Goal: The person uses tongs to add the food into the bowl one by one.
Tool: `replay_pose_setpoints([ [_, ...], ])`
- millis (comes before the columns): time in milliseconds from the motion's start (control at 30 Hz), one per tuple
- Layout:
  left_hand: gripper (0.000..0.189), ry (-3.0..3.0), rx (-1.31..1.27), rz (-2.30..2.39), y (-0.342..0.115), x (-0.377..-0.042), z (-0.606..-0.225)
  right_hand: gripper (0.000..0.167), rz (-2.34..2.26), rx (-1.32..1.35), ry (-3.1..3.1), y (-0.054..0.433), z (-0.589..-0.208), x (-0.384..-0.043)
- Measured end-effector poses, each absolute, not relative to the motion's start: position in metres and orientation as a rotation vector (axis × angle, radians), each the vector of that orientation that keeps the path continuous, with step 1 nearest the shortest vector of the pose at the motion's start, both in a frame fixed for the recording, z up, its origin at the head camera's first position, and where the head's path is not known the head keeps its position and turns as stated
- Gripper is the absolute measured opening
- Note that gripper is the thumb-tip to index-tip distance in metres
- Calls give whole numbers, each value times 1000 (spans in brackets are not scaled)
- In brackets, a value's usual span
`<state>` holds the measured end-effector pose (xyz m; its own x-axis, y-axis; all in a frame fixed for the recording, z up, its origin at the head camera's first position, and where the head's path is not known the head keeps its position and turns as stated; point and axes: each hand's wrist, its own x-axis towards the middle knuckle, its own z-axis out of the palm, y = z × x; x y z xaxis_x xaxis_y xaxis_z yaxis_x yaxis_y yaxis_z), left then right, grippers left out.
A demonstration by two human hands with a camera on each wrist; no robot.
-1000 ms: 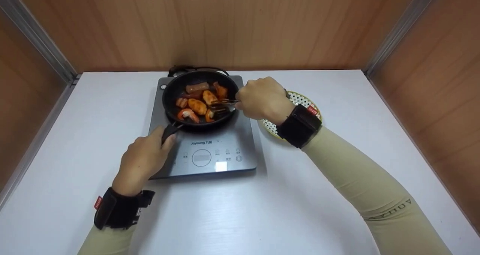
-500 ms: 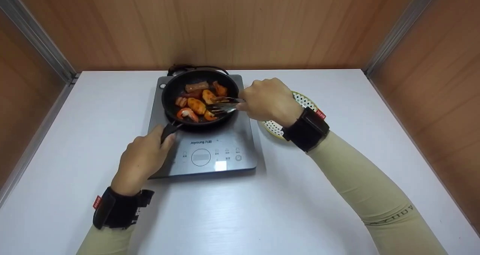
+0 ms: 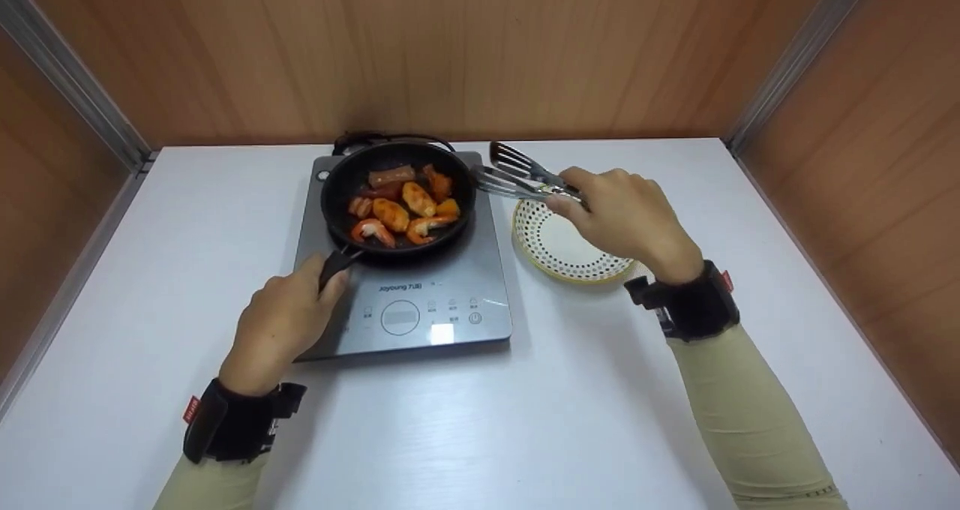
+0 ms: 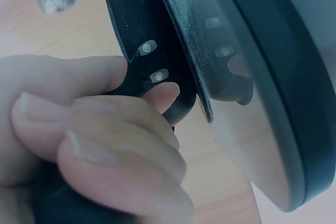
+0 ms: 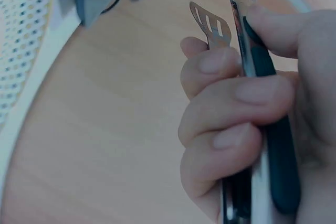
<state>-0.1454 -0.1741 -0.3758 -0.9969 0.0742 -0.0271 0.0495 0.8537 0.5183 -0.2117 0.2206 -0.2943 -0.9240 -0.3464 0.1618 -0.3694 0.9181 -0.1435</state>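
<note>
My left hand (image 3: 281, 322) grips the black handle (image 3: 339, 264) of a frying pan (image 3: 334, 195) that sits on the induction cooker. Shrimp (image 3: 373, 231), browned oval pieces (image 3: 391, 214) and strips that look like bacon (image 3: 391, 176) lie in the pan. In my right hand (image 3: 626, 214) I hold metal tongs (image 3: 521, 172) with slotted ends. The tong ends are apart, with nothing between them, in the air right of the pan. Below them is a round dotted plate (image 3: 574, 251). The right wrist view shows my fingers curled round the tongs' dark handle (image 5: 281, 156).
The grey induction cooker (image 3: 450, 300) stands on the white table (image 3: 480, 420), its control panel facing me. A black cord (image 3: 420, 136) runs behind the pan. Wooden panels (image 3: 480, 52) wall the table at the back and both sides.
My right hand has lifted the tongs out of the pan and moved right, over the plate. A shrimp now lies uncovered at the pan's lower right. The left hand has stayed on the handle.
</note>
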Motion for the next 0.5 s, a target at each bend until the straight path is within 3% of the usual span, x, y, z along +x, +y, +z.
replay_pose_setpoints([
  [500,29,2963,90,820,-174,-145,-377,61,497,248,-2968,289,-360,-214],
])
